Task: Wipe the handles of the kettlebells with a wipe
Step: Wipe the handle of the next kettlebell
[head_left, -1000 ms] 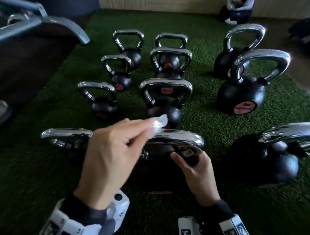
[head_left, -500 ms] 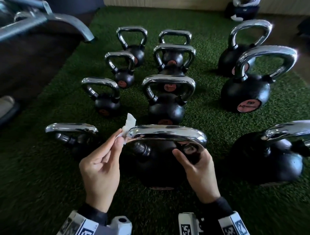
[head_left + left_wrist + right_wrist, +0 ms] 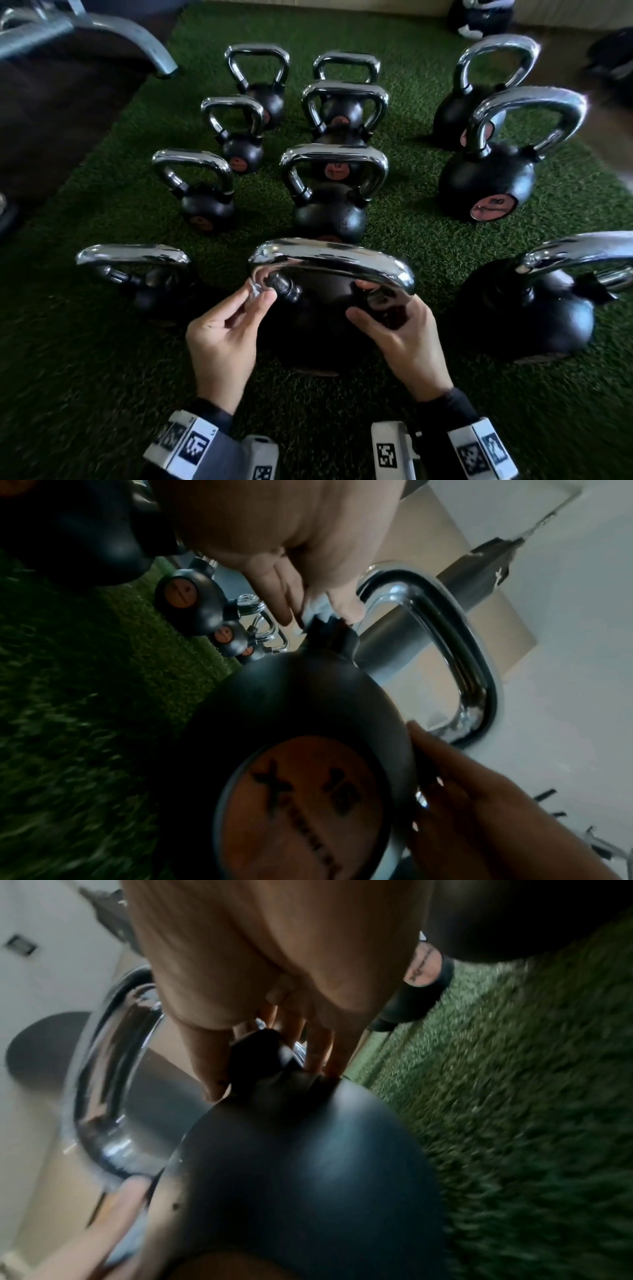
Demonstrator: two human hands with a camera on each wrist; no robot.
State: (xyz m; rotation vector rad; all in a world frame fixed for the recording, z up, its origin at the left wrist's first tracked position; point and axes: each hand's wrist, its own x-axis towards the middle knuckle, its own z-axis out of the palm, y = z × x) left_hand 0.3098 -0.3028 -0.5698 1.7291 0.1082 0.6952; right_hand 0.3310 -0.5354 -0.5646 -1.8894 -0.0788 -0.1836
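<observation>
Dim, wide-angle views; glare on chrome handle (image 3: 329, 257), both wrist views blurred.

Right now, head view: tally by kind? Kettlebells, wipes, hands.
Kettlebells: 11
Wipe: 1
Hands: 2 (left hand, right hand)
Total: 14
</observation>
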